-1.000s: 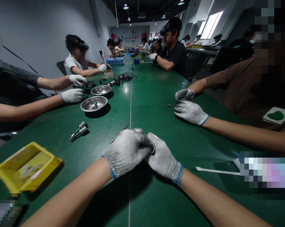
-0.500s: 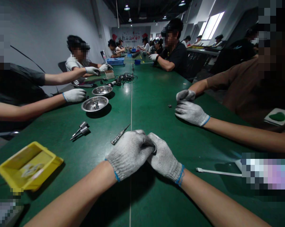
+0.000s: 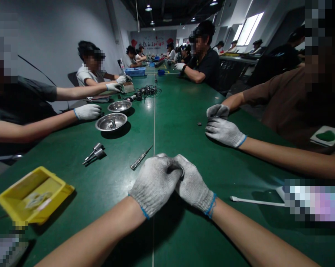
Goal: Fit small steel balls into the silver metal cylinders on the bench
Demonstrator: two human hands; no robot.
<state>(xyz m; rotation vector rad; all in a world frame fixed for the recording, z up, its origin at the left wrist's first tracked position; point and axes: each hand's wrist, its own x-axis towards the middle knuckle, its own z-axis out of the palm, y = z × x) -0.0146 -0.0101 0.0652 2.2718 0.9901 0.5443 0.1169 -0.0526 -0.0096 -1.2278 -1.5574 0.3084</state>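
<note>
My left hand and my right hand, both in white knitted gloves with blue cuffs, press together over the green table. Their fingers are closed around a small dark, curved part, of which only an edge shows between them. Its kind is hidden by the gloves. Just beyond my left hand lies a thin metal screwdriver-like tool. Farther left rest metal pieces with cylindrical heads and thin shafts.
A yellow bin with small pale parts sits at left. Two steel bowls stand beyond, near tangled black cables. A white cable lies at right. Co-workers' gloved hands work along both sides.
My left hand and forearm have shifted slightly right and turned a little against my right hand, which stays nearly still. A co-worker's far hand at left has moved toward a small box.
</note>
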